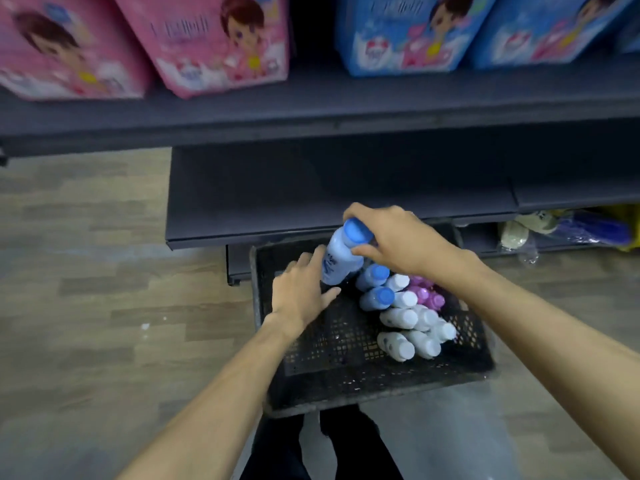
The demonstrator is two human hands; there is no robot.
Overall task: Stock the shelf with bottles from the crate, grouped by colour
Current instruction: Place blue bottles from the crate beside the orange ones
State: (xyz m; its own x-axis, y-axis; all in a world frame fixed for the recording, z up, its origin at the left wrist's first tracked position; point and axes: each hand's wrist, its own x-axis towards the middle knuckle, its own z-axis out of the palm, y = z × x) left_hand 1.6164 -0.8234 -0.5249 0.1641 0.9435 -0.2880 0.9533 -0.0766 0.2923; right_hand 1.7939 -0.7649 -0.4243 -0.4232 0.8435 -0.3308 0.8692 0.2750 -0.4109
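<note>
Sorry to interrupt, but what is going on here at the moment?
A person is stocking bottles from a black crate on the floor. Their right hand grips a blue-capped bottle by its top, above the crate, while the left hand touches its side. Blue, white and purple-capped bottles remain inside; the lower shelf shows none.

The right hand (398, 240) grips a blue-capped bottle (341, 259) by its top above the black crate (363, 393); the left hand (301, 292) touches its side with straight fingers; blue-, white- and purple-capped bottles lie in the crate; the dark shelf (277, 195) stands beyond.
</note>
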